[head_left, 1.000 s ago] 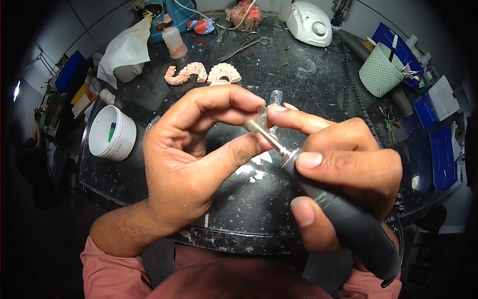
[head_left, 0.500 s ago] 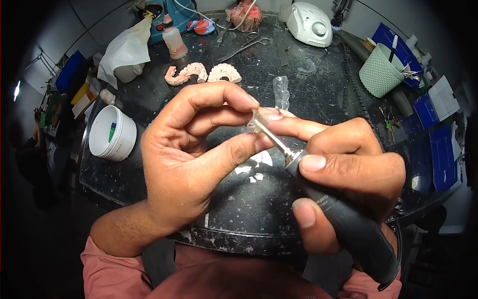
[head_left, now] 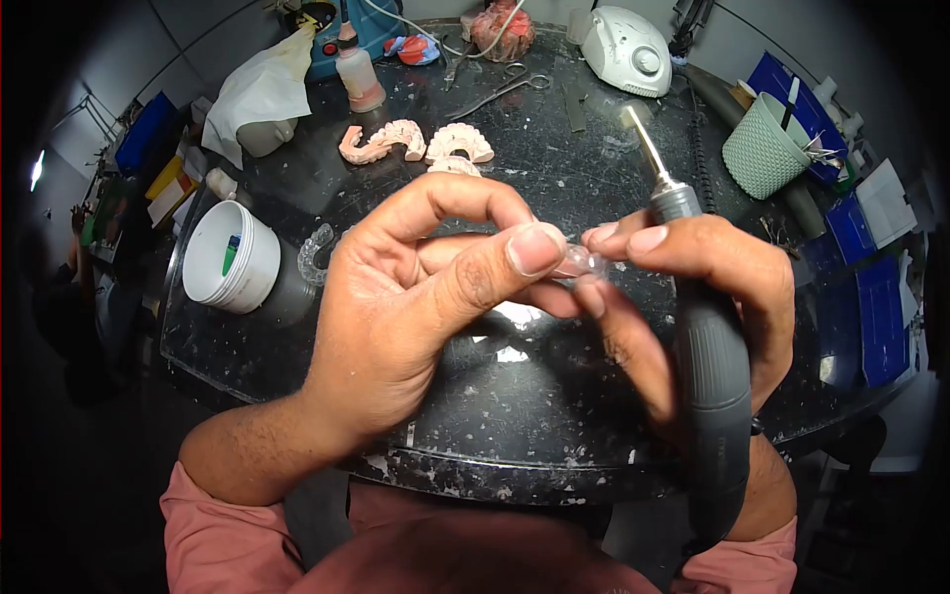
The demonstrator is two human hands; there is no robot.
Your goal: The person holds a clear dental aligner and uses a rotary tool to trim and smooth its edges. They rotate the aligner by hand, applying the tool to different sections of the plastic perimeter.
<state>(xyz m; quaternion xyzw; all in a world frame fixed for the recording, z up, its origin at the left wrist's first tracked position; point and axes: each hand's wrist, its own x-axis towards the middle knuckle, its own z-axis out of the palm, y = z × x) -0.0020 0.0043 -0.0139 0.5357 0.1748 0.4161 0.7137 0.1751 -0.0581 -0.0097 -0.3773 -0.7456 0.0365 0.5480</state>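
Observation:
Pinched between thumb and fingers, a small clear dental aligner (head_left: 582, 264) is held by my left hand (head_left: 406, 297) above the table. My right hand (head_left: 732, 267) touches the aligner's other end with its thumb and fingertips. That same hand keeps a black rotary handpiece (head_left: 714, 356) against its palm, upright, with the metal bur (head_left: 643, 139) pointing away from the aligner. Fingers cover much of the aligner. Beyond my left hand lie pinkish dental models (head_left: 386, 142), and another clear aligner (head_left: 315, 252) rests left of it.
On the black table (head_left: 554, 426) stand a white tub (head_left: 262, 267) at left, a liquid bottle (head_left: 359, 79), scissors (head_left: 500, 91) and a white control unit (head_left: 625, 54) at the back. A green basket (head_left: 760, 148) with tools is at right.
The handpiece has swung upright, its bur leaving the aligner. My right thumb and fingertips now touch the aligner, which has shifted right and slightly down.

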